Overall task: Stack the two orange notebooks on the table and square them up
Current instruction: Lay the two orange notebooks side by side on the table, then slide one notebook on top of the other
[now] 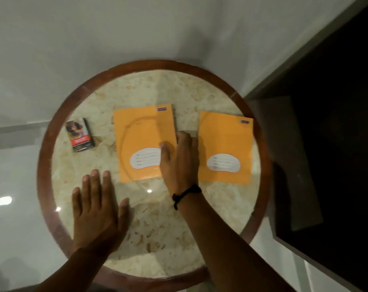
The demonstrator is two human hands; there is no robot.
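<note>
Pinching right edge of left notebook [144, 142] with my right hand [180, 163]; left hand [96, 209] hovering flat, empty. Next probably lifting it onto right notebook [225, 147], edges matching.

two orange notebooks [144, 142] [225, 147], one packet [79, 134], two hands [96, 209] [180, 163]

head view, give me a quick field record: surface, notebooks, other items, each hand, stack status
surface: round table with a marbled top and dark wooden rim
notebooks: left orange notebook and right orange notebook, lying flat side by side, apart
other items: small printed box near the left rim
left hand: open, fingers spread, over bare tabletop, holding nothing
right hand: thumb on the left notebook's right edge, fingers in the gap between the notebooks; black wrist band
stack status: not yet stacked
</note>
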